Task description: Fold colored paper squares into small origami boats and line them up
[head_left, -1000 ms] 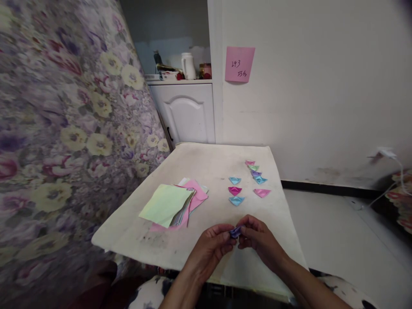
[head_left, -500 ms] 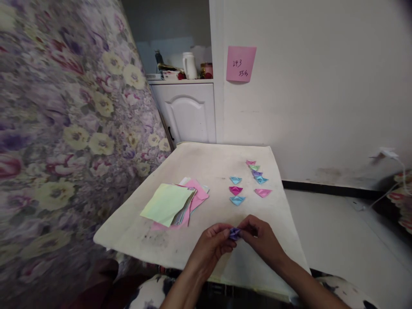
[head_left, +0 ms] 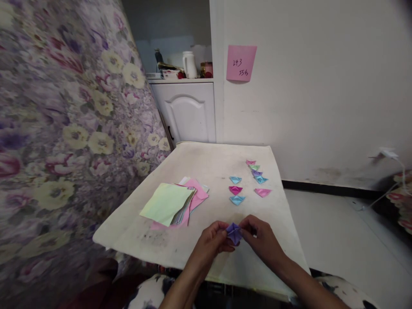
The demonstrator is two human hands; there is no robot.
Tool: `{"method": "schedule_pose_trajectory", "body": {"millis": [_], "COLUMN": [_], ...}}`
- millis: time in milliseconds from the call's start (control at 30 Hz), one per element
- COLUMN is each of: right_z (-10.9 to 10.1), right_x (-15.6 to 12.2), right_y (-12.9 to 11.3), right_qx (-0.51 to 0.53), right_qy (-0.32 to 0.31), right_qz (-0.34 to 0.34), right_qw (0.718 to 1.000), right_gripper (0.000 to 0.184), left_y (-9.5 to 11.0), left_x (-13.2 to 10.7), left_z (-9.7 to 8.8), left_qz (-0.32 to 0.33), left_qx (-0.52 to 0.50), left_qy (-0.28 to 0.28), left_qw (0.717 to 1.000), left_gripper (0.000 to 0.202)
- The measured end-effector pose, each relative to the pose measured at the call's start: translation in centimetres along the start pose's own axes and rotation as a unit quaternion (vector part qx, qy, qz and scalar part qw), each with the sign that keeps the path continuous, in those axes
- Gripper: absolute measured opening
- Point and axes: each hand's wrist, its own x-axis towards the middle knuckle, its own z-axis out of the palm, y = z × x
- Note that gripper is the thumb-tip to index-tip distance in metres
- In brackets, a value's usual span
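White wall (head_left: 322, 94) at the back, a floral print (head_left: 80, 107) filling the left, and one pale tabletop (head_left: 206, 167) set out in front. Count the small folded papers lying on it: eight! Three stand in the left file, blue (head_left: 235, 180), magenta (head_left: 235, 190) and another blue (head_left: 237, 200); five in the right, pink (head_left: 250, 162), green (head_left: 254, 167), purple (head_left: 257, 173), blue (head_left: 260, 180) and, a little apart at the near end, a second pink (head_left: 263, 192). Over on the left sits one loose stack (head_left: 167, 204) of sheets, pale green on top, pink edges poking out beneath.

Now to the ninth fold, the purple piece (head_left: 234, 234), held over the near side of the tabletop. Both hands are on it: the left hand (head_left: 213, 238) grips its left side between thumb and fingers, the right hand (head_left: 260, 235) pinches its right edge, fingers curled. Both forearms come up from the bottom and angle inward, wrists low, fingertips almost meeting around that little fold. One pink note (head_left: 241, 63) hangs on the wall; one white jug (head_left: 189, 65) stands on the shelf (head_left: 180, 80).
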Motion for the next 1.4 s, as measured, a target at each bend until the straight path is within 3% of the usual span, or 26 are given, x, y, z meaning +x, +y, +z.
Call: {"method": "schedule_pose_trajectory", "body": {"millis": [400,633,1033,1233,1400], "right_z": [0.39,0.35,0.44,0.29,-0.08], "right_x": [-0.13,-0.26,-0.14,-0.07,-0.03], "right_y": [0.39,0.13,0.31,0.17,-0.26], "right_qx": [0.014,0.007,0.018,0.036,0.042], "right_qy": [-0.002,-0.004,0.003,-0.016,-0.025], "right_qz": [-0.025,-0.039,-0.004,-0.044,-0.123], "right_qw": [1.000,0.999,1.000,0.998,0.991], "right_gripper": [0.007,0.009,0.006,0.014,0.023], "left_y": [-0.17,0.17,-0.24,-0.57,-0.17], "left_x": [0.02,-0.16,0.36,0.37,0.18], "left_z": [-0.11,0.15,-0.40,-0.35,0.08], "left_qz": [0.005,0.019,0.062,0.026,0.015], "left_qx": [0.009,0.000,0.027,-0.069,-0.131], "left_qy": [0.006,0.023,0.036,0.025,0.027], "left_qw": [1.000,1.000,0.997,0.997,0.991], "left_gripper": [0.028,0.018,0.018,0.020,0.018]}}
